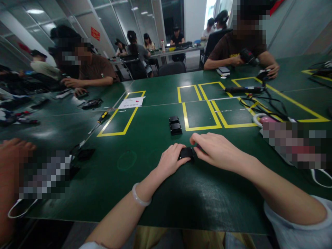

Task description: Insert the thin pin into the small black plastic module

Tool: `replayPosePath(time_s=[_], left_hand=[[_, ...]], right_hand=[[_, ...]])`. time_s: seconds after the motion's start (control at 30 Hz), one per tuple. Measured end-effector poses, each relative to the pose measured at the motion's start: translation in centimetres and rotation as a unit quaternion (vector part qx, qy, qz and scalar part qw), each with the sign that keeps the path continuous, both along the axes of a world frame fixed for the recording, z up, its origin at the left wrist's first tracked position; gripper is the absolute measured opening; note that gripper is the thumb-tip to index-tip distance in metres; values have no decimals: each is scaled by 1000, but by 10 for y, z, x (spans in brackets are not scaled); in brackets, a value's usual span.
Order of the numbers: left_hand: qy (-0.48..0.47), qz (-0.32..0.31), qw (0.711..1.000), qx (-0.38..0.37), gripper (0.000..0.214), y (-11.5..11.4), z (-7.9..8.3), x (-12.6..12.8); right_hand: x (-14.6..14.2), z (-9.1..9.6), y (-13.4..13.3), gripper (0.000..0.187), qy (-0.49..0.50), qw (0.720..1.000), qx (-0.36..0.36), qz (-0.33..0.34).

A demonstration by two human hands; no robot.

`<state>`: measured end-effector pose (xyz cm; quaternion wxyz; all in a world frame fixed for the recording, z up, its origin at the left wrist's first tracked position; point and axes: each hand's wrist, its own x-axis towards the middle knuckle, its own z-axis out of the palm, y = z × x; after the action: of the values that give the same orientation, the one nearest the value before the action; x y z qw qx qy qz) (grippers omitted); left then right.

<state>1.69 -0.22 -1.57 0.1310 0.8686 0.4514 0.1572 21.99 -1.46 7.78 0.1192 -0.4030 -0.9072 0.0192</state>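
Observation:
A small black rectangular block [186, 153] lies on the green table in front of me. My left hand [171, 158] is closed on its left side, with the thumb along the near edge and the fingers on the far edge. At the block's right end is my right hand [215, 150], its fingers curled in and the fingertips close together. Anything between those fingertips is too small or hidden to make out. Just beyond my hands stands a black two-section piece [175, 125], which neither hand touches.
Yellow tape outlines [203, 128] mark the table. A yellow-black screwdriver [103, 117] and a white paper sheet [131, 102] lie left. Black cables [275, 103] and a blurred-out bag-like item [290, 145] are right. A co-worker's arm [10, 166] reaches in left; other people sit opposite.

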Motion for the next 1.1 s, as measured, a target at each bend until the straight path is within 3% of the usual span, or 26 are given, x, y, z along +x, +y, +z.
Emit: replayPosePath(time_s=[0.17,0.33,0.53,0.67,0.77,0.93,1.1], left_hand=[[-2,-1,1000,3,36,0,0,0],[-5,1,1000,2,36,0,0,0],[-13,2,1000,-2,36,0,-1,0],[-15,0,1000,-1,37,0,-1,-1],[-13,-1,1000,1,36,0,0,-1],[-11,-2,1000,2,35,0,0,0],[-8,-2,1000,-1,36,0,0,-1]], right_hand=[[-2,0,0,26,-45,998,27,-23],[-1,1,-1,9,1,1000,11,5],[-3,-1,0,22,-42,998,31,-26],[0,0,-1,8,-5,1000,7,4],[1,1,-2,7,5,1000,10,-10],[-4,-3,1,26,-43,997,39,-45],[-1,-6,3,10,-9,999,26,-32]])
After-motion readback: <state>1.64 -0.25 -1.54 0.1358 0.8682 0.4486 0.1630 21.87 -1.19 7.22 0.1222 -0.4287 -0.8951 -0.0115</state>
